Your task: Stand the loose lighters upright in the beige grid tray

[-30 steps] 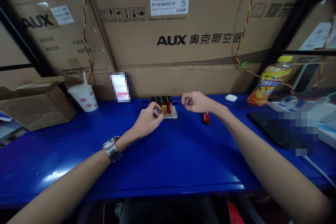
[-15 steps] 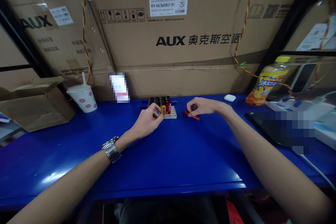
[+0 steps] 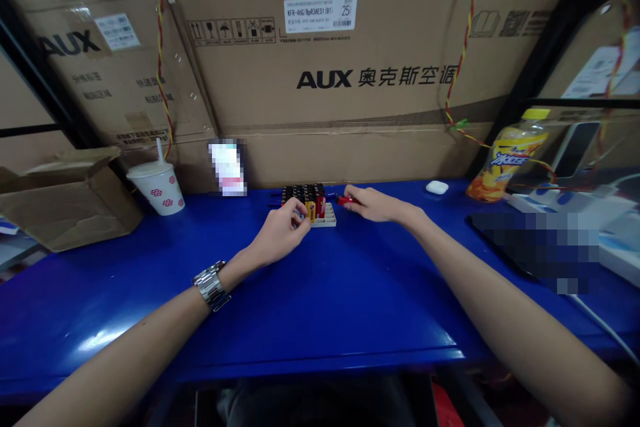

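Note:
Several lighters [image 3: 303, 192] with black tops stand upright in rows in a white slotted tray [image 3: 327, 217], a yellow one and a red one at the front. My left hand [image 3: 286, 230] is at the tray's front left corner, fingers curled around it; they hide that corner. Just right of the tray, above the table, my right hand [image 3: 371, 203] pinches a red lighter [image 3: 347, 201], tilted nearly level with its dark end toward the tray. Some slots at the tray's right side show bare.
On the blue table [image 3: 320, 307] stand a paper cup with straw [image 3: 157, 187], an open cardboard box [image 3: 70, 193] and a lit phone [image 3: 229, 167]. To the right are a white earbud case [image 3: 437, 187], a drink bottle [image 3: 510, 157] and a dark flat device [image 3: 505, 247]. Large cartons [image 3: 350, 127] wall the back.
My right hand has lifted the red lighter from near the tabletop and moved it left toward the tray, turning it. My left hand stays in place.

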{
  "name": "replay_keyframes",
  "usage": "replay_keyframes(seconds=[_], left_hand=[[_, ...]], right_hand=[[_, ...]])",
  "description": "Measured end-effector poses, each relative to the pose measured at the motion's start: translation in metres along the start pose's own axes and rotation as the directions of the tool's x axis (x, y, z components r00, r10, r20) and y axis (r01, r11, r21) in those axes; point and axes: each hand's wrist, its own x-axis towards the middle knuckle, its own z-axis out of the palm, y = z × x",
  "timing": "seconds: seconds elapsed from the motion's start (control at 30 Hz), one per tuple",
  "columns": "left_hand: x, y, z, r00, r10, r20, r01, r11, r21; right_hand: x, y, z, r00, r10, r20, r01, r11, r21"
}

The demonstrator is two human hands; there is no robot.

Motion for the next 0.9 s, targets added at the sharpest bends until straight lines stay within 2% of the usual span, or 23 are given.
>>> replay_keyframes(seconds=[0.1,0.2,0.27,0.33,0.43,0.53,0.6,0.7,0.77,0.83,0.9], left_hand=[[0.000,0.001,0.000,1.000,-0.007,0.007,0.007,1.000,-0.002],[0.000,0.000,0.001,1.000,-0.002,0.013,0.002,1.000,0.001],[0.000,-0.001,0.001,1.000,0.003,0.015,-0.003,1.000,0.007],[0.000,-0.002,0.001,1.000,0.002,0.018,-0.002,1.000,0.015],[0.000,-0.002,0.000,1.000,0.004,0.025,-0.005,1.000,0.030],[0.000,-0.002,0.000,1.000,0.011,0.026,-0.012,0.999,0.033],[0.000,-0.002,0.000,1.000,0.014,0.023,-0.015,0.999,0.033],[0.000,-0.002,0.000,1.000,0.020,0.021,-0.020,0.999,0.032],[-0.001,-0.002,0.000,1.000,0.016,0.026,-0.017,0.999,0.033],[-0.001,-0.001,0.000,1.000,0.007,0.029,-0.008,0.999,0.035],[-0.001,-0.001,0.000,1.000,0.002,0.028,-0.003,0.999,0.036]], right_hand=[[0.004,-0.007,0.004,0.975,-0.003,-0.224,0.065,0.962,0.266],[0.008,-0.013,0.007,0.894,0.074,-0.442,0.109,0.921,0.375],[0.010,-0.016,0.009,0.856,0.185,-0.483,0.065,0.888,0.456],[0.011,-0.018,0.012,0.832,0.292,-0.472,0.003,0.848,0.530],[0.011,-0.020,0.014,0.770,0.405,-0.492,-0.057,0.813,0.579],[0.011,-0.024,0.015,0.714,0.429,-0.554,-0.094,0.842,0.531],[0.011,-0.028,0.015,0.694,0.407,-0.594,-0.097,0.870,0.483],[0.011,-0.032,0.014,0.683,0.385,-0.621,-0.088,0.887,0.453],[0.010,-0.032,0.015,0.697,0.375,-0.611,-0.079,0.887,0.455],[0.009,-0.031,0.015,0.737,0.346,-0.581,-0.042,0.881,0.471],[0.008,-0.029,0.015,0.804,0.277,-0.526,0.023,0.870,0.493]])
